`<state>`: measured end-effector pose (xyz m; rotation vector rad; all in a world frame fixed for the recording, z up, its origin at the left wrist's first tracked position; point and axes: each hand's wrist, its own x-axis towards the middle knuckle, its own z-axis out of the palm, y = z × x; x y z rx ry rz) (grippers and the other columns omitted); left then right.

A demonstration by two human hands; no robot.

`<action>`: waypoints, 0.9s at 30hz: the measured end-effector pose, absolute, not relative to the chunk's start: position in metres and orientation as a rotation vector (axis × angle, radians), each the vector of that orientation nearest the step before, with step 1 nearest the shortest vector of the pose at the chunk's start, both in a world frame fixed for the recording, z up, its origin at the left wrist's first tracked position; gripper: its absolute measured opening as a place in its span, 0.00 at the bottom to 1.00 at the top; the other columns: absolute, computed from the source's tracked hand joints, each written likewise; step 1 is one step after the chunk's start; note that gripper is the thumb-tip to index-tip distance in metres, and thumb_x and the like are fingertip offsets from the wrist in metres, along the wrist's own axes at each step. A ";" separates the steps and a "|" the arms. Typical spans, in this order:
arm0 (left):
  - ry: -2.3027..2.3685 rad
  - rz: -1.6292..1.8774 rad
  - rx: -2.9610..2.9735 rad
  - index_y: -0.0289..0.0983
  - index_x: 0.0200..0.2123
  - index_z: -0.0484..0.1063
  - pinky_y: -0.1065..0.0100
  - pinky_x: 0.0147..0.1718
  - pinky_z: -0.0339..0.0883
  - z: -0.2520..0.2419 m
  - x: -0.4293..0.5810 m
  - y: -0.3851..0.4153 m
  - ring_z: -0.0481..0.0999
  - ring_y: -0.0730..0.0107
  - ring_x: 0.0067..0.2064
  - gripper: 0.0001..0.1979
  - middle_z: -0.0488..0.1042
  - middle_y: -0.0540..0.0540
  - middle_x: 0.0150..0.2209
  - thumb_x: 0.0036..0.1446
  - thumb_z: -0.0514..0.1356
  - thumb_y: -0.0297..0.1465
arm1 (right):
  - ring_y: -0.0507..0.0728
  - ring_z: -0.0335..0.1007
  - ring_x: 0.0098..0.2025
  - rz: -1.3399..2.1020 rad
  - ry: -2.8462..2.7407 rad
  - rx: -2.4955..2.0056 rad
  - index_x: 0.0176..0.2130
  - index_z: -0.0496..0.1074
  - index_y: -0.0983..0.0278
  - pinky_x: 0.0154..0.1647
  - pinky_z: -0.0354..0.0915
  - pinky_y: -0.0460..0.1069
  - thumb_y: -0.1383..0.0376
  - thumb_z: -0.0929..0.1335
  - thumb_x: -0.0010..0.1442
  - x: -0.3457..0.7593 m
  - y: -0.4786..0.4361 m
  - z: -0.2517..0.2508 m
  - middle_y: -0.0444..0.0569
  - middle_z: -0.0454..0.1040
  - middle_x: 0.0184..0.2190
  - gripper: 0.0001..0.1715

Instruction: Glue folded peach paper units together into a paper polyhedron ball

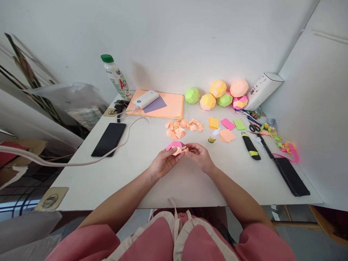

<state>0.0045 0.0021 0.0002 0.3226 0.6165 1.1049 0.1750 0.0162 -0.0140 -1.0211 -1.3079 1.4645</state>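
A partly built folded-paper ball (176, 145), pink above and peach below, is held between both hands over the white table. My left hand (165, 162) grips its left side, the thumb lying across the front. On its right edge, the fingers of my right hand (200, 157) pinch a peach paper part. Just beyond lie folded peach paper pieces (175, 129), some joined into a ring. A small glue bottle (212, 137) stands to the right, beside peach paper sheets (227, 135). Orange (214, 123), pink (227, 124) and green (239, 124) note stacks lie behind it.
Several finished paper balls (208, 102) sit along the wall. A phone (108, 139) and a white cable (119, 145) lie left, near a power bank (146, 99) on peach sheets (171, 105) and a bottle (117, 79). Right are a cutter (250, 146), scissors (255, 127) and a black case (292, 176).
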 end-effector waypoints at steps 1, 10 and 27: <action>0.612 1.111 0.317 0.31 0.29 0.77 0.68 0.44 0.73 0.000 0.004 0.002 0.78 0.67 0.40 0.02 0.79 0.43 0.34 0.49 0.66 0.25 | 0.54 0.73 0.41 1.501 -1.305 -1.006 0.38 0.74 0.62 0.47 0.70 0.53 0.59 0.73 0.50 0.175 0.016 -0.014 0.48 0.75 0.38 0.14; 0.642 1.085 0.365 0.34 0.26 0.75 0.70 0.34 0.71 -0.003 0.000 0.002 0.75 0.70 0.36 0.04 0.75 0.48 0.28 0.50 0.66 0.28 | 0.54 0.72 0.34 1.526 -1.263 -0.938 0.30 0.74 0.64 0.42 0.68 0.52 0.59 0.71 0.55 0.173 0.012 -0.008 0.46 0.76 0.28 0.10; 0.641 1.033 0.479 0.33 0.27 0.75 0.67 0.35 0.66 -0.002 0.003 0.001 0.70 0.71 0.31 0.07 0.72 0.47 0.26 0.50 0.65 0.32 | 0.50 0.64 0.25 1.401 -1.299 -1.115 0.23 0.70 0.64 0.30 0.63 0.48 0.57 0.72 0.50 0.169 0.008 -0.004 0.43 0.70 0.22 0.14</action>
